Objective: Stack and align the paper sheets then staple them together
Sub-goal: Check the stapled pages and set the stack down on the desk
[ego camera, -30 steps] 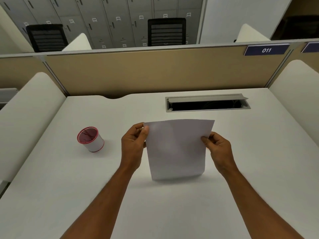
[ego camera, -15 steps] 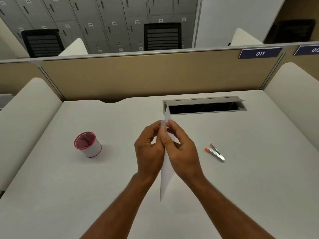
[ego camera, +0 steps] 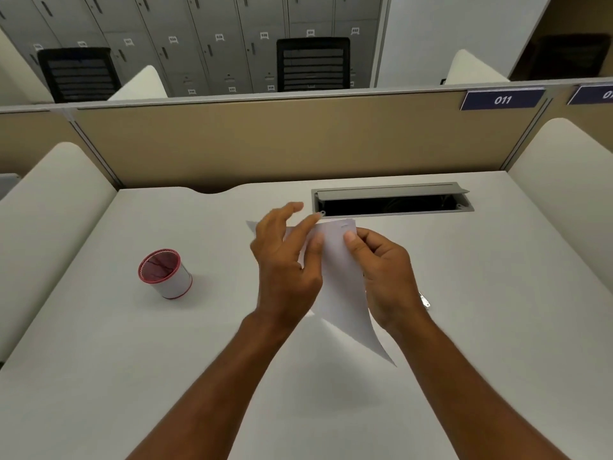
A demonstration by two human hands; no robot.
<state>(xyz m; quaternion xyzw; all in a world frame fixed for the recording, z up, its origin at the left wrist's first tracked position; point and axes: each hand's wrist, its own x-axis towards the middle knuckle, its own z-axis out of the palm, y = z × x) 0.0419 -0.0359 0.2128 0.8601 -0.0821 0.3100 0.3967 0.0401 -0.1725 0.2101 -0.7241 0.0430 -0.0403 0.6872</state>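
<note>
Mostly occluded: paper sheets (ego camera: 345, 287) are held above the desk (ego camera: 132, 376) at scene centre. A top corner is pinched by the right hand (ego camera: 386, 277), thumb on the near face. The left hand (ego camera: 287, 270) is spread loosely over the sheets' left part, fingers extended; contact cannot be confirmed. The left edge is hidden behind that hand. Sheet count cannot be made out. Only a metal tip of the stapler (ego camera: 425, 302) is seen past the right wrist. A red-rimmed cup (ego camera: 166, 273) is left.
</note>
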